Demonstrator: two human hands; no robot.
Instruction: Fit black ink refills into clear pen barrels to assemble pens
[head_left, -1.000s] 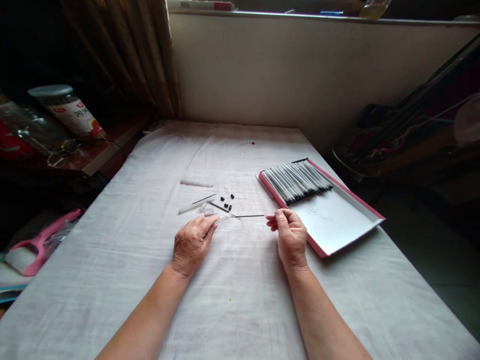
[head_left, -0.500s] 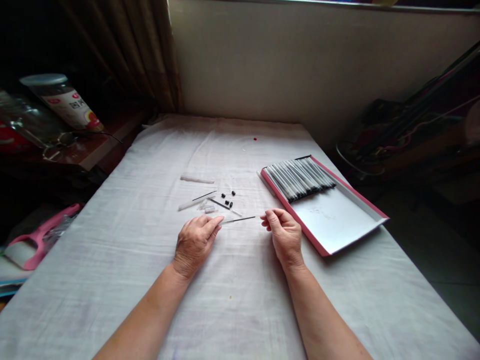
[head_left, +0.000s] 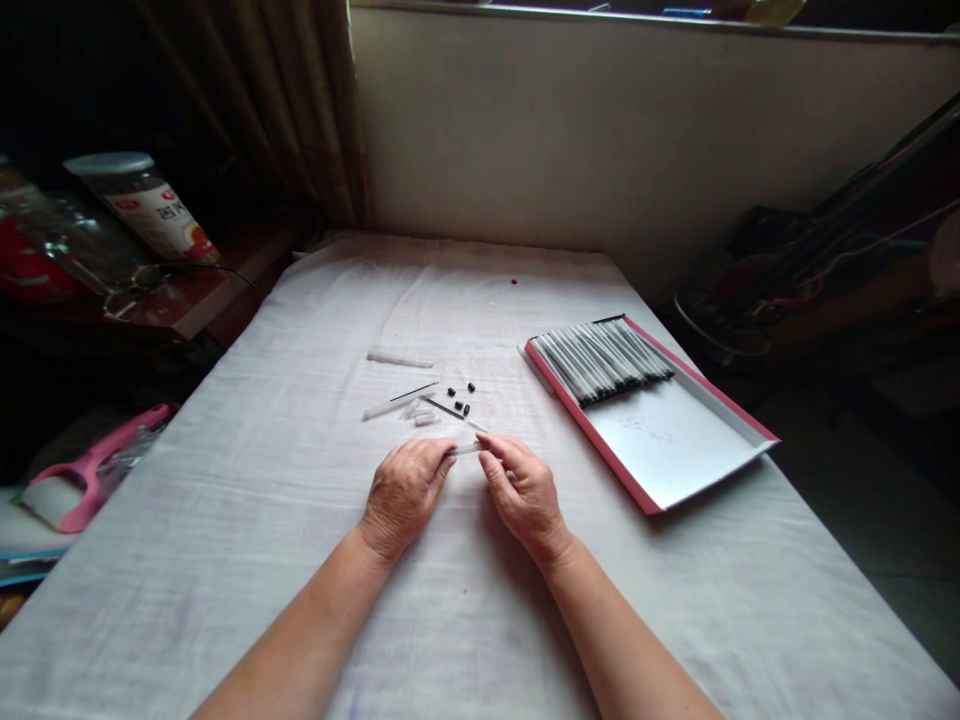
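Observation:
A thin pen refill (head_left: 466,449) spans the gap between my two hands, its clear part showing. My left hand (head_left: 407,495) pinches one end between thumb and fingertips. The fingers of my right hand (head_left: 527,497) are closed around the other end and hide it. Just beyond my hands lie a black-and-clear refill (head_left: 450,409), a clear pen barrel (head_left: 386,407) with a thin dark refill (head_left: 414,391) by it, small clear caps (head_left: 425,419) and several black plugs (head_left: 459,405). Another clear barrel (head_left: 400,359) lies farther back.
A pink-edged tray (head_left: 651,492) on the right holds a row of clear pens with black ends (head_left: 600,360). A tiny red piece (head_left: 514,282) lies far back on the white cloth (head_left: 300,520). A pink tape dispenser (head_left: 90,470) and a lidded jar (head_left: 150,210) are at left.
My right hand has moved left, from apart to the refill's free end, and now closes on it. The dark length that showed is covered by its fingers.

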